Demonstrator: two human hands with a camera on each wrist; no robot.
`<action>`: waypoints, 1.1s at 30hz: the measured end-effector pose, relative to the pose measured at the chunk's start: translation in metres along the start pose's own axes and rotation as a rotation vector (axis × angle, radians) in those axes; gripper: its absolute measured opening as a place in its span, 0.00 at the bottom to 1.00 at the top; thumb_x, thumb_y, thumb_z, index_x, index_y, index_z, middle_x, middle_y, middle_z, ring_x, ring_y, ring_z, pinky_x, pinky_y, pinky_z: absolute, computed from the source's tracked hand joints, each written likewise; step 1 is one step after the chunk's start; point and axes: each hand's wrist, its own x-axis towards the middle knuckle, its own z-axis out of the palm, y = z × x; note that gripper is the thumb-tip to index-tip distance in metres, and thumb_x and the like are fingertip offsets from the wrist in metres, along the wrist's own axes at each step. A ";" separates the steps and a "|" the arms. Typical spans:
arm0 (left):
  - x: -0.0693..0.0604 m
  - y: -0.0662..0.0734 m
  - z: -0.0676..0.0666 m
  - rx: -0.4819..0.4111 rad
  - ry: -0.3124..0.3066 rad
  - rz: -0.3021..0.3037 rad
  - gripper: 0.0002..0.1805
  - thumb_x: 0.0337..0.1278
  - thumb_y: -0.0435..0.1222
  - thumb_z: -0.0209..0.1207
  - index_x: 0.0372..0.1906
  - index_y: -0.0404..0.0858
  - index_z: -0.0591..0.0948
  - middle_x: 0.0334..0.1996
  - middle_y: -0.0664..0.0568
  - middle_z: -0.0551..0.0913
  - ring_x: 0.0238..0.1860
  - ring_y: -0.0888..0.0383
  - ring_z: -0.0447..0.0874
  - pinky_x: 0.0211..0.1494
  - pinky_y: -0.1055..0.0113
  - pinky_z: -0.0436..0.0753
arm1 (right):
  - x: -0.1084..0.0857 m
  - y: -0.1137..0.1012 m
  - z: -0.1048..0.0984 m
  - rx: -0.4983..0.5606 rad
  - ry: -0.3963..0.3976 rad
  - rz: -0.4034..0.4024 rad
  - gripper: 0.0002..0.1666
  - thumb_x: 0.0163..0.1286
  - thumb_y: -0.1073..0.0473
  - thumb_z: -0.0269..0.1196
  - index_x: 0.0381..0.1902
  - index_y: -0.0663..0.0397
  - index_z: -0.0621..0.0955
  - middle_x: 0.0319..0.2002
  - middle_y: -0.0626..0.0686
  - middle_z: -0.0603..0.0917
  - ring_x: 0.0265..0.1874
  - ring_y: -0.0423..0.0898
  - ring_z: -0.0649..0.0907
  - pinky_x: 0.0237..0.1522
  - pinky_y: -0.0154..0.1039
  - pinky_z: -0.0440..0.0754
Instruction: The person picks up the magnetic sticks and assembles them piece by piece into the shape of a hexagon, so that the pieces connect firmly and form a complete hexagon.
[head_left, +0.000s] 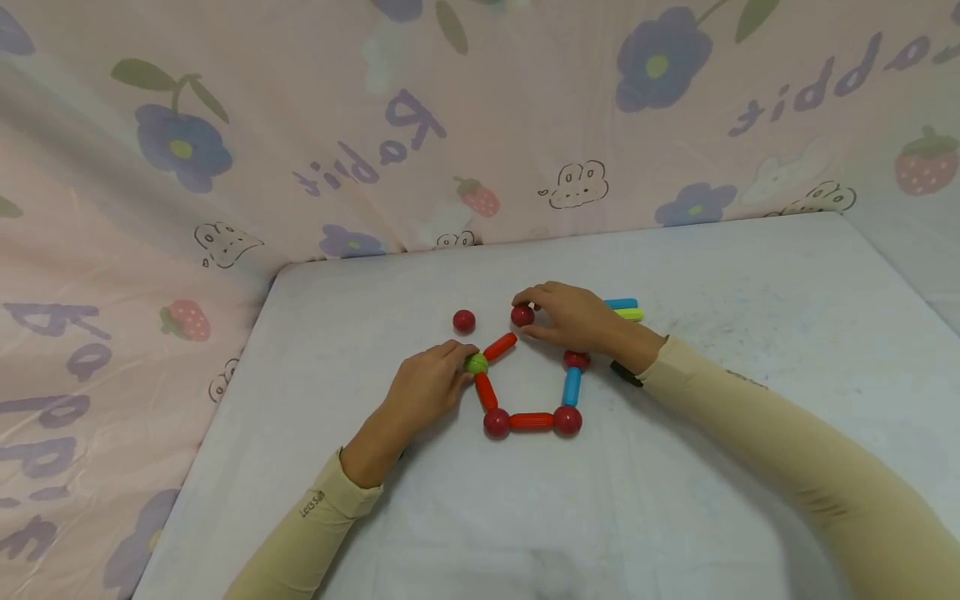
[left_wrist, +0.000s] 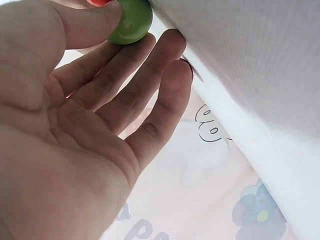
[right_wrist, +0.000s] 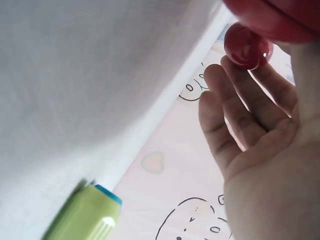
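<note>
From my end, the green ball (left_wrist: 132,22) at the top of the left wrist view looks like smooth, glossy plastic. At upper right of the right wrist view, I see a bright highlight on a red ball (right_wrist: 247,47), shiny and plastic-looking. The lime rod (right_wrist: 87,215) at lower left reads as ribbed plastic with some sheen. Across the top of the head view, the printed backdrop (head_left: 510,108) looks like matt cloth; the beige sleeve (head_left: 750,433) at lower right seems smooth, matt fabric.
</note>
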 end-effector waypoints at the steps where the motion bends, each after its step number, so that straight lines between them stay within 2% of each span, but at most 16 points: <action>1: 0.000 0.000 0.000 0.000 0.001 0.002 0.20 0.58 0.35 0.68 0.56 0.39 0.81 0.48 0.51 0.87 0.44 0.56 0.86 0.49 0.62 0.86 | -0.001 0.000 0.000 0.004 0.002 -0.002 0.29 0.66 0.46 0.68 0.63 0.45 0.77 0.55 0.52 0.83 0.54 0.49 0.82 0.55 0.49 0.83; 19: 0.000 0.000 0.001 0.001 -0.004 0.000 0.20 0.59 0.35 0.67 0.56 0.40 0.81 0.48 0.52 0.86 0.45 0.56 0.86 0.49 0.61 0.86 | -0.012 0.000 -0.002 0.019 0.012 -0.005 0.30 0.65 0.46 0.68 0.63 0.46 0.77 0.55 0.52 0.84 0.54 0.49 0.82 0.55 0.49 0.83; 28: -0.001 0.001 0.001 -0.003 -0.010 -0.009 0.20 0.59 0.35 0.67 0.57 0.40 0.81 0.48 0.52 0.86 0.46 0.55 0.86 0.50 0.60 0.86 | -0.016 0.000 -0.001 0.012 -0.009 0.002 0.30 0.65 0.46 0.68 0.62 0.45 0.77 0.54 0.51 0.84 0.53 0.49 0.82 0.53 0.48 0.84; 33: -0.001 0.000 0.001 0.001 0.009 0.003 0.20 0.59 0.35 0.67 0.56 0.40 0.81 0.47 0.52 0.86 0.44 0.55 0.86 0.49 0.61 0.86 | -0.020 0.001 -0.002 -0.010 -0.027 0.007 0.29 0.66 0.46 0.68 0.62 0.46 0.77 0.53 0.52 0.84 0.52 0.49 0.82 0.54 0.48 0.84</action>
